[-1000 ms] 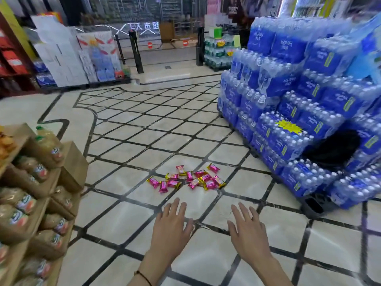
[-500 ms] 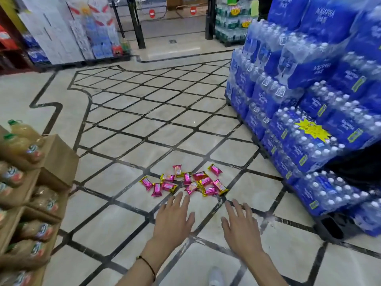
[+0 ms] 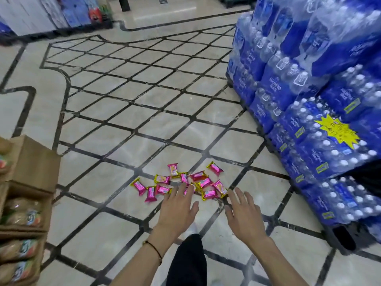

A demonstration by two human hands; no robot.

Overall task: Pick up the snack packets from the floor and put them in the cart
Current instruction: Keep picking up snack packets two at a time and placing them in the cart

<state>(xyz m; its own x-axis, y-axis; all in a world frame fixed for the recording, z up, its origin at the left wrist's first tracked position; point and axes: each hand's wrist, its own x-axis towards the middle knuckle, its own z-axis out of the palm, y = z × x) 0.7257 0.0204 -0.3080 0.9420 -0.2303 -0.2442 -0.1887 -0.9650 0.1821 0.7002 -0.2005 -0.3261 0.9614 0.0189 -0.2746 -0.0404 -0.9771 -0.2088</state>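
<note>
Several pink snack packets (image 3: pixel 179 182) with gold ends lie scattered in a loose heap on the tiled floor. My left hand (image 3: pixel 177 209) is stretched out, palm down, fingers straight, its fingertips over the near edge of the heap. My right hand (image 3: pixel 243 215) is also spread flat, just right of and nearer than the packets, holding nothing. No cart is in view.
A tall stack of blue bottled-water packs (image 3: pixel 309 112) on a dark pallet stands close on the right. Cardboard display trays of bottles (image 3: pixel 26 195) line the left edge. My dark trouser leg (image 3: pixel 187 261) shows below between my arms. More displays (image 3: pixel 61 13) stand far back.
The view has moved forward and tilted down, so the packets are nearer. Both hands have advanced toward the heap; my left fingertips now overlap its near edge.
</note>
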